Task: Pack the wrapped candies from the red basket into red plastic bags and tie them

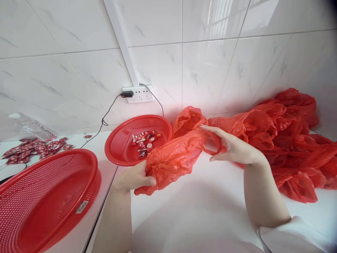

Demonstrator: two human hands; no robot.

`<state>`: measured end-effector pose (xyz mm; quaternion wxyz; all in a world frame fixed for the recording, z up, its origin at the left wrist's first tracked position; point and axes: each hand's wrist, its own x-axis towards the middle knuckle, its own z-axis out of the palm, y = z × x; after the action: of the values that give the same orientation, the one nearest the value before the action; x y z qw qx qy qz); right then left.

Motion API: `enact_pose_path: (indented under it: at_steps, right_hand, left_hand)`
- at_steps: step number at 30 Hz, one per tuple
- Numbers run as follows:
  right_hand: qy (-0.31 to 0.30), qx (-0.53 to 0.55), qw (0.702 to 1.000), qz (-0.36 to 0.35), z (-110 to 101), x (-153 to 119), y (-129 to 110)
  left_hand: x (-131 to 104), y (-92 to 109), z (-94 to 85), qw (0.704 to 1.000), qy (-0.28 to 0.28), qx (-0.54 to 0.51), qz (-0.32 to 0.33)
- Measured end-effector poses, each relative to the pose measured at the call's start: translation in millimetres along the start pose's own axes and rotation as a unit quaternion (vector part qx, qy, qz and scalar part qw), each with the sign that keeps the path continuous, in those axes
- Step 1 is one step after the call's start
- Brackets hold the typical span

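Held up over the white table is a thin red plastic bag (173,158), crumpled and stretched between my two hands. My left hand (138,177) is closed on its lower left end, thumb on top. At the other end, my right hand (231,144) has thumb and fingers spread around the bag's handle loop, which hangs between them. What the bag contains, if anything, cannot be made out. Just behind it sits a round red mesh basket (116,140) with several small wrapped candies (142,142) in it. Another red plastic bag (188,117) stands beside that basket, near the wall.
A large pile of red plastic bags (289,140) lies along the right. At the left front is a bigger red basket (89,158). Behind it are red patterned packets (34,149) and a clear bottle (37,128). A black cable (107,114) runs from a power strip (139,95).
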<state>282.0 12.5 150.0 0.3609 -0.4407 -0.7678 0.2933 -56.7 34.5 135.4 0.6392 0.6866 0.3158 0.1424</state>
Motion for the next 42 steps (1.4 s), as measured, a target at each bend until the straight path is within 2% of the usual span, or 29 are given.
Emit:
enact_pose_path:
  at_steps: [2,5,7,9,10,12,13,14,15,16,18,20,22,24,26,28,30,31,33,35,36,37,39,41,42]
  right_hand:
    - [-0.007,-0.051,0.999,0.007,1.6,1.8,2.4]
    - [-0.002,-0.096,0.995,0.033,5.8,4.3,3.3]
    - [-0.001,-0.12,0.991,0.06,8.2,5.6,2.5]
    - [0.007,-0.144,0.985,0.09,10.3,6.7,1.2]
    - [0.012,-0.154,0.983,0.103,11.6,7.4,0.4]
    - [0.022,-0.172,0.977,0.124,16.0,9.1,-1.6]
    - [0.027,-0.182,0.975,0.128,19.4,10.2,-2.8]
    - [0.029,-0.192,0.973,0.128,23.6,11.5,-4.0]
    - [0.027,-0.202,0.971,0.125,28.3,12.8,-5.3]
    - [0.024,-0.211,0.97,0.121,33.4,13.9,-6.6]
    - [0.013,-0.225,0.968,0.109,43.1,15.5,-9.1]
    - [0.004,-0.234,0.967,0.099,49.3,15.3,-10.9]
    - [0.001,-0.251,0.963,0.098,49.6,13.8,-10.8]
    - [0.009,-0.289,0.95,0.117,44.1,11.7,-7.5]
    - [0.019,-0.339,0.928,0.155,35.4,10.3,-0.9]
    - [0.018,-0.373,0.906,0.199,27.1,9.6,6.2]
    - [0.021,-0.381,0.897,0.224,22.1,8.9,9.0]
    - [0.04,-0.381,0.897,0.221,21.2,8.2,7.5]
    - [0.127,-0.382,0.896,0.187,22.9,5.6,-2.3]
    - [0.218,-0.356,0.9,0.121,30.2,1.9,-17.6]
    - [0.225,-0.325,0.915,0.082,36.4,0.3,-25.0]
    - [0.193,-0.285,0.938,0.045,44.8,-0.6,-30.9]
    - [0.037,-0.205,0.978,-0.009,67.8,1.0,-34.3]
    - [-0.128,-0.179,0.975,-0.009,97.0,8.0,-24.7]
    - [-0.168,-0.188,0.968,-0.003,112.0,13.0,-15.9]
  left_hand:
    - [-0.2,-0.4,-1.4,0.999,0.003,-0.032,-0.004]
    - [1.9,3.2,-2.1,0.992,0.1,-0.05,-0.059]
    - [4.3,6.7,-2.3,0.985,0.131,0.019,-0.114]
    - [7.0,9.8,-1.0,0.97,0.15,0.152,-0.12]
    - [8.4,11.2,0.8,0.954,0.176,0.223,-0.098]
    - [10.8,14.1,7.9,0.904,0.274,0.327,-0.014]
    - [11.8,15.7,13.2,0.878,0.322,0.352,0.038]
    - [12.9,17.4,19.7,0.862,0.346,0.359,0.091]
    - [14.2,19.0,27.0,0.861,0.338,0.355,0.137]
    - [15.9,20.2,35.1,0.872,0.3,0.346,0.173]
    - [21.2,20.7,51.7,0.905,0.186,0.331,0.194]
    - [28.7,17.3,65.8,0.922,0.107,0.349,0.129]
    - [36.3,10.5,74.0,0.917,0.076,0.391,0.013]
    - [41.0,3.2,74.9,0.905,0.067,0.413,-0.079]
    - [41.5,-1.5,70.1,0.887,0.089,0.43,-0.146]
    - [39.3,-2.7,63.0,0.857,0.129,0.467,-0.179]
    - [36.8,-2.2,57.4,0.825,0.148,0.511,-0.19]
    - [36.2,-2.2,55.7,0.814,0.147,0.526,-0.195]
    - [36.9,-3.7,54.4,0.81,0.137,0.531,-0.209]
    - [39.8,-7.8,54.7,0.822,0.128,0.515,-0.208]
    - [41.8,-10.7,54.8,0.831,0.121,0.503,-0.205]
    - [44.0,-14.0,54.8,0.841,0.112,0.49,-0.201]
    - [48.7,-21.1,54.0,0.858,0.095,0.466,-0.194]
    - [53.8,-28.1,52.1,0.866,0.089,0.451,-0.197]
    - [56.5,-31.3,50.9,0.864,0.093,0.451,-0.205]
